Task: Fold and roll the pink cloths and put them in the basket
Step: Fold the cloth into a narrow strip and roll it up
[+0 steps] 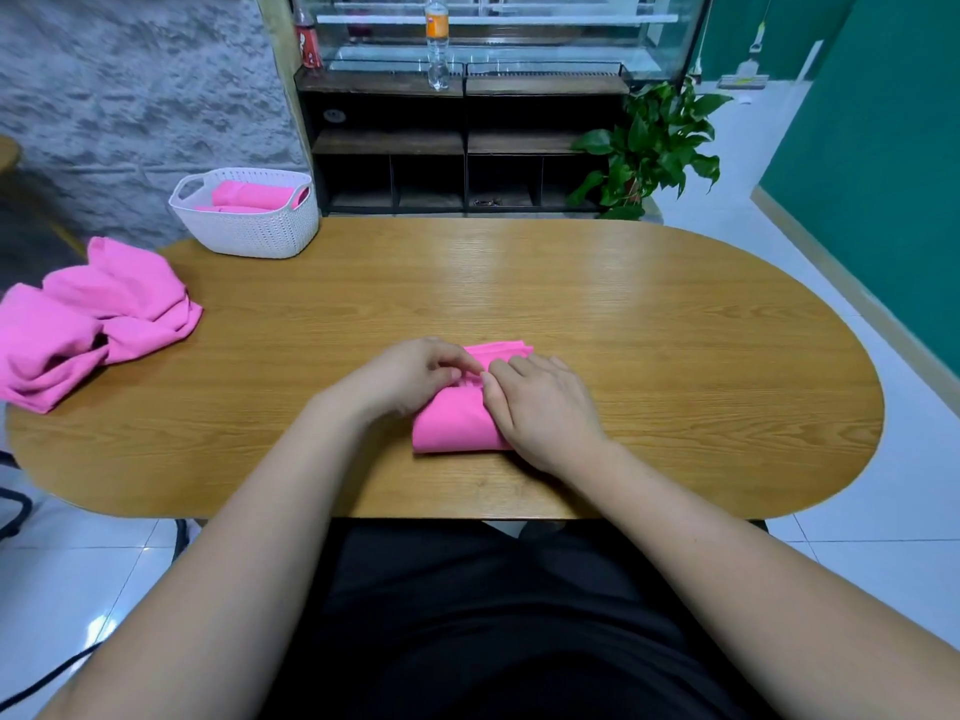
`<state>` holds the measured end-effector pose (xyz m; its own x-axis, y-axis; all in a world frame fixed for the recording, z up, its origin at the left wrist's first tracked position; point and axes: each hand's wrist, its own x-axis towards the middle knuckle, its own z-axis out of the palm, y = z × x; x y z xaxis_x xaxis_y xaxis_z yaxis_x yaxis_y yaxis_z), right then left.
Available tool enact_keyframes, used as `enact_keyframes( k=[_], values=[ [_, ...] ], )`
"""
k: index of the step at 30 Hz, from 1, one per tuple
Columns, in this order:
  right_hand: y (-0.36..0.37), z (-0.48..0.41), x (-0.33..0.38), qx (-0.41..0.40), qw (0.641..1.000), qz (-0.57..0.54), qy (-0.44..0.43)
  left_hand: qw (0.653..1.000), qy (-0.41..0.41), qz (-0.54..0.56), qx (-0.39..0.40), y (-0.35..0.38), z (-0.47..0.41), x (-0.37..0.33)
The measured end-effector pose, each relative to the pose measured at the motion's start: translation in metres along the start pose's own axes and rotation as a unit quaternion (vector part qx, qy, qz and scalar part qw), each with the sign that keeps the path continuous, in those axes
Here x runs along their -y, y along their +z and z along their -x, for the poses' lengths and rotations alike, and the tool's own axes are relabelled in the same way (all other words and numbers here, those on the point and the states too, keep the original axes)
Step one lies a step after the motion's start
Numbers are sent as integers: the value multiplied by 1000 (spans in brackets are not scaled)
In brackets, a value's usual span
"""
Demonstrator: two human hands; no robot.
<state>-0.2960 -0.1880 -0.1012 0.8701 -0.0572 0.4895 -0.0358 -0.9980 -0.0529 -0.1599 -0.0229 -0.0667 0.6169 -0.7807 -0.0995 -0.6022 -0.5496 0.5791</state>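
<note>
A pink cloth (456, 420), folded narrow and partly rolled, lies on the wooden table (649, 330) near its front edge. My left hand (410, 376) and my right hand (540, 407) sit on top of the roll with fingers curled over its far side, gripping it. The unrolled end sticks out beyond my fingertips. A white woven basket (249, 231) stands at the back left of the table with rolled pink cloths (254, 195) inside. A heap of loose pink cloths (88, 319) lies at the table's left edge.
Behind the table stands a dark shelf unit (462, 142) with bottles on top and a potted plant (654, 148) to its right. A green wall runs along the right. White tiled floor surrounds the table.
</note>
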Motion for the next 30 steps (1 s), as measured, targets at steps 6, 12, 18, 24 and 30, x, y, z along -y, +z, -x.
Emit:
enact_keyframes(
  k=[6,12,18,24,30],
  values=[
    [2,1,-2,-3,1000,-10,12,994,0,-88,67,-13,-27,-3],
    [4,3,0,-39,999,-27,20,987,24,-150,46,-16,-32,-1],
    [5,2,-1,-33,999,-28,23,986,63,-154,-26,-10,-33,9],
    [5,3,-1,-30,999,-26,21,982,-28,-75,-174,-13,-34,24],
    [3,2,0,-21,999,-23,19,958,-129,5,-256,-14,-34,35]
  ],
)
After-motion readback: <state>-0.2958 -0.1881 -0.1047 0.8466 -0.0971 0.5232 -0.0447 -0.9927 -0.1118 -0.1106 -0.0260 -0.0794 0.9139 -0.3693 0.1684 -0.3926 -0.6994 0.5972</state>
